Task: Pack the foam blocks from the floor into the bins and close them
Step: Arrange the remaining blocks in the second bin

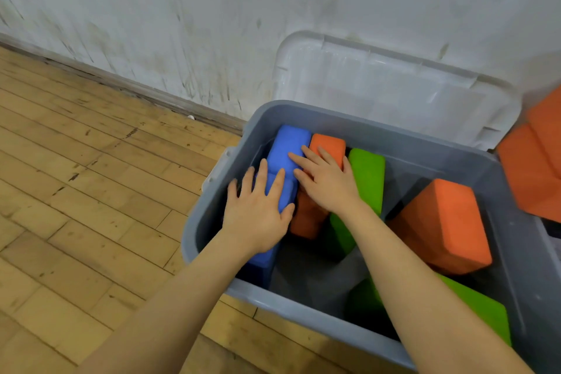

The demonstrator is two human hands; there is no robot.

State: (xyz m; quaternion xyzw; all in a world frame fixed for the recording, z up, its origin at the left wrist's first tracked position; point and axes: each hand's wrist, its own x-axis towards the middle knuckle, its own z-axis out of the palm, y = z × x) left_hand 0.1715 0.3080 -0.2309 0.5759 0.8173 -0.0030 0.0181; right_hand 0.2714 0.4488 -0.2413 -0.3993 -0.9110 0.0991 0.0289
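A grey bin (pixel 358 127) stands open on the wood floor. Inside, blue blocks (pixel 288 146) line the left wall, with an orange block (pixel 331 143) and a green block (pixel 368 173) beside them. A large orange block (pixel 443 222) leans at the right and another green block (pixel 482 307) lies near the front. My left hand (pixel 258 212) presses flat on the nearer blue block. Fingers straight, my right hand (pixel 324 179) rests across the far blue block and the orange one.
The bin's clear lid (pixel 394 85) leans open against the scuffed white wall. More orange blocks (pixel 537 158) are stacked at the right edge, beside the bin. Wood floor (pixel 91 191) stretches to the left.
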